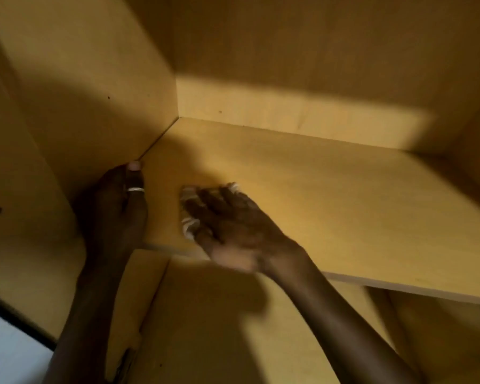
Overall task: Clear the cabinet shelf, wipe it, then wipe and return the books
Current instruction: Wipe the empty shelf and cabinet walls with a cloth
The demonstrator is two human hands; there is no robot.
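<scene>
Yellow wooden cabinet walls (81, 65) enclosed a bare shelf (316, 189). Left hand (117, 206), wearing a ring (135, 189), rested at the corner, holding nothing. Right hand (227, 228) lay blurred, fingers spread, over a pale cloth (189, 225).

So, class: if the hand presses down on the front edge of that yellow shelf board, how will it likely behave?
The shelf board probably stays stiff: it looks thick and flat. Its smooth face may let the right hand slide. The left hand rests where it meets the side wall, suggesting support there.

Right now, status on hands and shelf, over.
Left hand open at the shelf's left wall. Right hand open, fingers spread over shelf. No books or cloth visible. Nothing in the way.
</scene>
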